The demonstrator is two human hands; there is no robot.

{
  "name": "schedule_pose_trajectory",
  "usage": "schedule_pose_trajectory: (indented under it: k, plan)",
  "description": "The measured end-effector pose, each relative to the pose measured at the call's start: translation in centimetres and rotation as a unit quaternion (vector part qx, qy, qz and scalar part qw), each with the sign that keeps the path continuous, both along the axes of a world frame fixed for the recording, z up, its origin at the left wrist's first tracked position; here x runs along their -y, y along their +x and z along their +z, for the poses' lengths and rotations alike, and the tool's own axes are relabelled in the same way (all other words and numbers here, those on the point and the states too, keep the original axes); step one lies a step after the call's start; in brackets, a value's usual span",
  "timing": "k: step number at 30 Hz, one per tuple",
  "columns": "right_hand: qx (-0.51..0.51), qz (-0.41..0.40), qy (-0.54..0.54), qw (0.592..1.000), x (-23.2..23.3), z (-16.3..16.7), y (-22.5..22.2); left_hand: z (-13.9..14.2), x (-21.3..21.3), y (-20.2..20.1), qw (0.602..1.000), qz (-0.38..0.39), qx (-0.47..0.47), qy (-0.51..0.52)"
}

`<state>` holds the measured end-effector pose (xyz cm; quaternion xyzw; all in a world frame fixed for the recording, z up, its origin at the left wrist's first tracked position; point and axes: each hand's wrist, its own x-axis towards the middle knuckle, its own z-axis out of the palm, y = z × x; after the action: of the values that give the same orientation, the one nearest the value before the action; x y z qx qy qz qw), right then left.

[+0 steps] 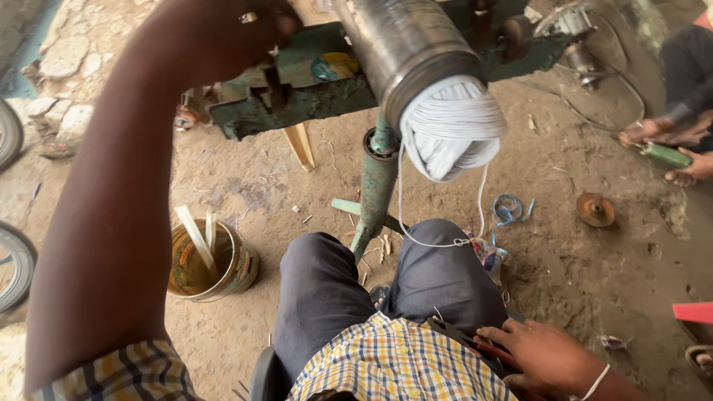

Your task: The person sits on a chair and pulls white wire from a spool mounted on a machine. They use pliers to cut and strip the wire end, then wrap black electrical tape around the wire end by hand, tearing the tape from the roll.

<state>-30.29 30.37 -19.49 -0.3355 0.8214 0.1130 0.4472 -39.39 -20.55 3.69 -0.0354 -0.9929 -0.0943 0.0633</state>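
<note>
A steel cylinder [401, 44] lies clamped on a rusty green stand [297, 100], with bundled white wire [451, 128] sticking out of its near end. A loose wire loop [438, 238] hangs from the bundle down to my knee. My left hand [223, 30] is raised at the top of the view, gripping the upper part of the stand next to the cylinder. My right hand [546, 356] rests at my right hip, its fingers on a dark tool with red handles [475, 343] lying on my lap.
A tin can [215, 263] holding white sticks stands on the dirt floor at left. A blue wire coil [507, 209] and a rusty disc [596, 209] lie at right. Another person's hands [668, 145] hold a green part at far right. Tyres [11, 260] line the left edge.
</note>
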Motion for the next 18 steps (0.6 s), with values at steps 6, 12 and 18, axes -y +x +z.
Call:
schedule_pose_trajectory:
  k: [6,12,18]
  plan:
    - [-0.046,-0.021,-0.139,0.989,2.5,0.4,-0.7,0.1,-5.6,-2.9,0.967,0.020,0.105,-0.232]
    - [-0.079,-0.067,-0.254,0.962,1.4,-0.1,-0.8,1.0,-6.2,-3.8,0.974,-0.100,0.093,-0.182]
    - [-0.082,-0.061,-0.293,0.951,0.8,-0.2,-3.2,2.9,-3.7,0.9,0.983,0.148,0.044,-0.100]
